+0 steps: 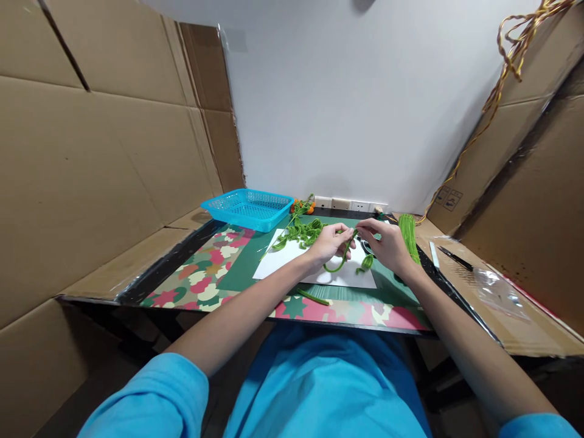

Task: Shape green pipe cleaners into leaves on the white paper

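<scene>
My left hand [329,242] and my right hand [385,243] meet over a white sheet of paper [292,260] on the table. Both pinch the same green pipe cleaner [341,258], which curves down between them. A second small green loop [365,263] hangs below my right hand. A pile of bent green pipe cleaners [303,232] lies just behind my left hand. One short green piece [314,297] rests on the mat near the front edge.
A blue plastic basket [247,208] stands at the back left. A bundle of straight green pipe cleaners [408,236] lies at the right. Orange pom-pom flowers [302,207] sit at the back. Cardboard walls enclose both sides. A clear plastic bag [499,289] lies on the right cardboard.
</scene>
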### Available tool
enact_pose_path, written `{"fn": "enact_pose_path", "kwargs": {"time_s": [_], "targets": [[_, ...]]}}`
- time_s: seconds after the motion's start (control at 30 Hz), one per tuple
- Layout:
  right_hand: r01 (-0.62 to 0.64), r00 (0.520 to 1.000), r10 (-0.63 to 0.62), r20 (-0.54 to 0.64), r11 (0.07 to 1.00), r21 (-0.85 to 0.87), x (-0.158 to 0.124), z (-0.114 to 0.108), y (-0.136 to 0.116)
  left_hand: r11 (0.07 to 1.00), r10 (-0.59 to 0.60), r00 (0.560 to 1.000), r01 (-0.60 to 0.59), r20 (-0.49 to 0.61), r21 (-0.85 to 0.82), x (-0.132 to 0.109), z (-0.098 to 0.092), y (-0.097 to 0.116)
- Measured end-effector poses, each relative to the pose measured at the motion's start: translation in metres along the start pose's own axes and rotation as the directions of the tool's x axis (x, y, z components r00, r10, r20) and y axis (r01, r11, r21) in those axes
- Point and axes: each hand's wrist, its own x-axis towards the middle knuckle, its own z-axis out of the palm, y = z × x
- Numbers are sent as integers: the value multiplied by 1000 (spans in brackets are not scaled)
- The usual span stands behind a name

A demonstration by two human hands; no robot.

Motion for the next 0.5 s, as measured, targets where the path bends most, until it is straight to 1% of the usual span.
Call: {"fn": "enact_pose_path", "kwargs": {"time_s": [0.17, 0.33, 0.5], "targets": [[11, 1000, -10, 17, 1000, -13, -1, 0, 1, 999, -32, 999, 32, -11, -6, -1, -2, 1], [43, 998, -42, 43, 999, -29, -2, 2, 4, 996, -86, 996, 86, 18, 2, -2, -3, 1], [63, 997, -60, 55, 997, -46, -3, 3, 6, 995, -97, 995, 97, 21, 8, -2, -4, 1]]}}
